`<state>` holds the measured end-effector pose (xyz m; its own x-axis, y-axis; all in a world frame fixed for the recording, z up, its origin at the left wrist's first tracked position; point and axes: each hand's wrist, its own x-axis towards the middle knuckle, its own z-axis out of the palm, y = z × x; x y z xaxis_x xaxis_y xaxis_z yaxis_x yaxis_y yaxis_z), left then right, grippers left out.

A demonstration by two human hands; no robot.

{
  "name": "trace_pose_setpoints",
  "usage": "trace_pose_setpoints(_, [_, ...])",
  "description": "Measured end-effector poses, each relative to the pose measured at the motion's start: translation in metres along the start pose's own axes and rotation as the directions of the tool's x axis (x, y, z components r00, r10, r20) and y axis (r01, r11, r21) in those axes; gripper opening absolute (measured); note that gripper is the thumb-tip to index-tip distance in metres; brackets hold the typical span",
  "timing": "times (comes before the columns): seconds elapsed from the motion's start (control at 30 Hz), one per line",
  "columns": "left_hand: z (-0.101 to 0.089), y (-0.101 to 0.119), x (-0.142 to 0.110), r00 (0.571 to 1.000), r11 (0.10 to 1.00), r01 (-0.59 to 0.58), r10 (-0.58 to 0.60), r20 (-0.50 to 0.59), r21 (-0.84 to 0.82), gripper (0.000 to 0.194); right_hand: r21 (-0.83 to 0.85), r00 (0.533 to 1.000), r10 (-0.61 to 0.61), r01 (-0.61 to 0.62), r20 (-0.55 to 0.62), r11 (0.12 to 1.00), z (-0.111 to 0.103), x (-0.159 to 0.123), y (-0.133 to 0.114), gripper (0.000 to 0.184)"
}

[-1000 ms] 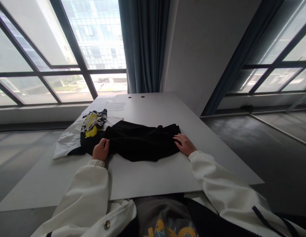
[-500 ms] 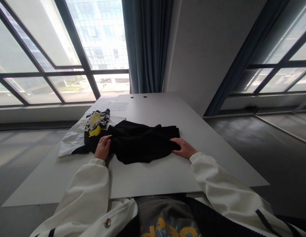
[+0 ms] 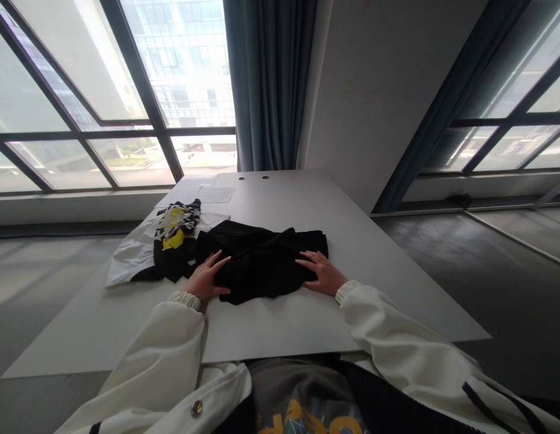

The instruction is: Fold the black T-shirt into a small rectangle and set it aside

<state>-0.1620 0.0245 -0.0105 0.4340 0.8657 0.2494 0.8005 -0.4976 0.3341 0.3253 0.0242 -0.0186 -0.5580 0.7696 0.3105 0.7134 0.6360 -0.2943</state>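
Note:
A black garment (image 3: 261, 259) lies bunched on the white table (image 3: 280, 325) in front of me. My left hand (image 3: 208, 278) lies flat on its left edge, fingers stretched out and pointing right. My right hand (image 3: 318, 272) rests flat on its right side, fingers spread and pointing left. Both hands press on the cloth with nothing gripped. White jacket sleeves cover both my arms.
A folded garment with a yellow, black and white print (image 3: 175, 224) sits on a white garment (image 3: 130, 256) to the left. Sheets of paper (image 3: 214, 194) lie further back. Two round holes (image 3: 252, 178) mark the table's far end. Windows and a blue curtain stand behind.
Both hands have moved inward over the black garment, the left from its left end toward the middle. The garment is now bunched narrower.

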Motion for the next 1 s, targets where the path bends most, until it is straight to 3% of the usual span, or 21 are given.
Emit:
trace_pose_setpoints(0.23, [0.007, 0.015, 0.012, 0.999, 0.997, 0.034, -0.033, -0.013, 0.071, 0.085, -0.006, 1.000, -0.028, 0.028, 0.002, 1.000, 0.018, 0.036, -0.012, 0.093])
trace_pose_setpoints(0.4, [0.012, 0.024, 0.021, 0.996, 0.994, 0.076, -0.073, -0.042, 0.076, 0.066, 0.001, 0.998, -0.008, 0.007, 0.056, 1.000, 0.033, 0.059, -0.012, 0.072])
trace_pose_setpoints(0.57, [0.014, 0.032, 0.029, 0.984, 0.985, 0.150, -0.140, -0.111, 0.091, 0.054, -0.002, 1.000, 0.003, -0.003, 0.020, 1.000, 0.038, 0.063, -0.010, 0.054])
trace_pose_setpoints(0.87, [0.019, 0.047, 0.056, 0.919, 0.936, 0.307, -0.245, -0.309, 0.170, 0.042, -0.029, 0.992, 0.108, -0.110, -0.062, 0.994, 0.030, 0.064, -0.007, 0.046])
trace_pose_setpoints(1.0, [0.021, 0.041, 0.057, 0.916, 0.940, 0.316, -0.267, -0.299, 0.129, 0.045, 0.047, 0.987, 0.098, -0.093, -0.124, 0.995, 0.031, 0.062, -0.004, 0.037])
